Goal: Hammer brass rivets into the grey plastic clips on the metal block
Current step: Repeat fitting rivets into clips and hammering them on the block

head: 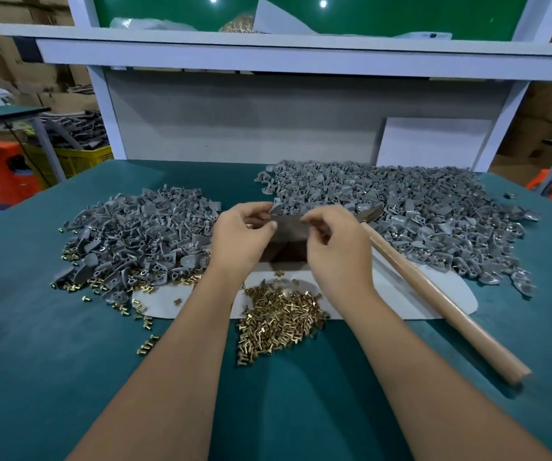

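Head view: both hands over metal block (287,242) at centre of green table (68,361). Left hand (239,239) fingers curled, pinching something small at block's 10 o'clock edge; cannot tell what. Right hand (337,247) fingers curled at block's top edge, grey clip (276,209) at its fingertips; exact hold unclear. Brass rivets (281,321) heaped at 6 o'clock. Hammer (434,291) lies unheld at 3 o'clock, long axis running 11-to-5, right hand nearer. Clip piles at 9 and 2 o'clock.

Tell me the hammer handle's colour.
Light tan wood; the hammer handle shows best in the head view.
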Tool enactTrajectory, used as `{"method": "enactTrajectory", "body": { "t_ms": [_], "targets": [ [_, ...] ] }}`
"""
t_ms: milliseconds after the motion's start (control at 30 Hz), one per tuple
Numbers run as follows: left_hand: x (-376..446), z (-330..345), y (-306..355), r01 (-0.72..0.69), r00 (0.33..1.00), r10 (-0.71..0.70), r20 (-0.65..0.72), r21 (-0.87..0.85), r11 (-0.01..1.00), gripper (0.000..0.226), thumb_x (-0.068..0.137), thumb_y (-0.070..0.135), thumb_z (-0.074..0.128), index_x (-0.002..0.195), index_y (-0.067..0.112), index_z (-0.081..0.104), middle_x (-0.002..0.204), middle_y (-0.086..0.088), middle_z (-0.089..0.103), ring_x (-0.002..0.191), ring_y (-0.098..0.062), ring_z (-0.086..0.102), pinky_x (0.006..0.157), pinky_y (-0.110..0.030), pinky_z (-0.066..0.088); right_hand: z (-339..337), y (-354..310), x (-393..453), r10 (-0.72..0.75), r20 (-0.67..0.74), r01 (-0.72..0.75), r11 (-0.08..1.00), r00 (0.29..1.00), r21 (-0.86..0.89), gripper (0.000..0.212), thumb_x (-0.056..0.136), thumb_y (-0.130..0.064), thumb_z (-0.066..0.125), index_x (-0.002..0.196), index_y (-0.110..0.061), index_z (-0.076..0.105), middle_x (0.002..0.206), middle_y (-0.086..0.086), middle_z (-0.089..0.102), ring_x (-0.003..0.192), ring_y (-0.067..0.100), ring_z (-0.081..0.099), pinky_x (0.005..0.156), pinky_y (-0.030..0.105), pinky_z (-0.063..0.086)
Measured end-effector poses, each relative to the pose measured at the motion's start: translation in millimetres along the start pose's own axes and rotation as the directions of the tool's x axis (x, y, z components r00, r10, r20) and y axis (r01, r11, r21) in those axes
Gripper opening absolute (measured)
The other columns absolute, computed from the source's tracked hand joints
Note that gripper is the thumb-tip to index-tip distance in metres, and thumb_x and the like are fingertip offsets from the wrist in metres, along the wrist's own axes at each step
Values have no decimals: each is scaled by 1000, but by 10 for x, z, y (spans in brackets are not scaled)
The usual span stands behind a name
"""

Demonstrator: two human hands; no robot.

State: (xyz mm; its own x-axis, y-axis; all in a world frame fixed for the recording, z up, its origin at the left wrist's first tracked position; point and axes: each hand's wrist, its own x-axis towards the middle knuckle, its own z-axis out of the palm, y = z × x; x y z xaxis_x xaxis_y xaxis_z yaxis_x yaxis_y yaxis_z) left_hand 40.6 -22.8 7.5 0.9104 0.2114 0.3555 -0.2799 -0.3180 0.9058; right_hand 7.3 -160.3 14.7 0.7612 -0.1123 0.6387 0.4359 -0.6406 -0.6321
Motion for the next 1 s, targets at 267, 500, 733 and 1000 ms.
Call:
{"method": "enactTrajectory", "body": {
  "t_ms": [267, 500, 733, 1000],
  "targets": [
    [-15, 37, -57, -77, 997, 74, 21, 188, 979, 12, 86, 21, 73, 96, 26, 77, 91, 17, 68, 94, -2, 60, 84, -23, 50, -23, 112, 54, 45, -73, -45, 999, 996, -1, 25, 80, 7, 58, 83, -15, 70, 88, -10, 60, 80, 5, 56, 75, 16, 46],
    [-42, 32, -26, -129, 992, 122, 45, 301, 945, 12, 87, 26, 71, 97, 28, 76, 94, 11, 67, 110, -21, 55, 95, -46, 48, 23, 135, 57, -25, -30, 23, 997, 999, -70, 29, 87, 4, 56, 111, -5, 69, 104, -7, 53, 91, 3, 49, 82, 3, 37],
    [-86, 45, -8, -168, 984, 175, 19, 387, 907, 11, 87, 30, 70, 97, 27, 73, 87, 18, 57, 111, -16, 45, 100, -45, 40, 27, 150, 44, 14, -27, -14, 1000, 1000, -28, 17, 86, 6, 56, 90, -4, 69, 103, 1, 56, 89, 8, 53, 80, 15, 45],
    [-54, 57, -8, -92, 989, 132, -60, 445, 891, 14, 87, 45, 68, 84, 31, 66, 96, 12, 67, 106, -15, 48, 96, -41, 38, 33, 132, 24, 58, -28, -60, 996, 998, -63, 12, 86, -4, 59, 88, -15, 62, 103, -6, 51, 87, 11, 55, 73, 27, 50]
  ]
}}
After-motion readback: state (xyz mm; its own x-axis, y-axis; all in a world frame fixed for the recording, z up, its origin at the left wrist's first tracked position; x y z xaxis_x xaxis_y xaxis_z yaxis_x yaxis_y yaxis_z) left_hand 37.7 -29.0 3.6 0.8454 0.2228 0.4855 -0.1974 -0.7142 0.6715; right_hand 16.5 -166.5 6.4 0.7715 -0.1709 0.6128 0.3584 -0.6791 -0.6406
